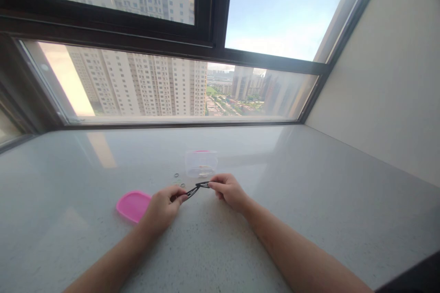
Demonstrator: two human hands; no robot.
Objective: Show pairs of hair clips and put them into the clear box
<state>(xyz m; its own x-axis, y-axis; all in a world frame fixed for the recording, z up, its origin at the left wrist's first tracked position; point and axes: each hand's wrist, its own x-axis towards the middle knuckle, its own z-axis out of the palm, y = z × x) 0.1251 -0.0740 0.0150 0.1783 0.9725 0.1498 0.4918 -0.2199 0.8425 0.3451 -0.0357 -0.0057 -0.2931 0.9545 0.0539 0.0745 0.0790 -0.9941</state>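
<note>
My left hand (167,203) pinches a slim black hair clip (192,192) between thumb and fingers. In my right hand (227,190), thumb and fingertips close on another slim black hair clip (203,185). The two clips meet end to end between my hands, just above the counter; whether they are hooked together I cannot tell. Beyond my hands stands a clear plastic box (201,160) with a few small things inside, too faint to name. A pink lid (132,205) lies flat beside my left hand, partly hidden by it.
Small dark hair ties (176,175) lie left of the box, near a thin greenish loop. The speckled pale counter (220,247) runs back to a dark-framed window (172,50). A plain wall (385,78) rises on the right.
</note>
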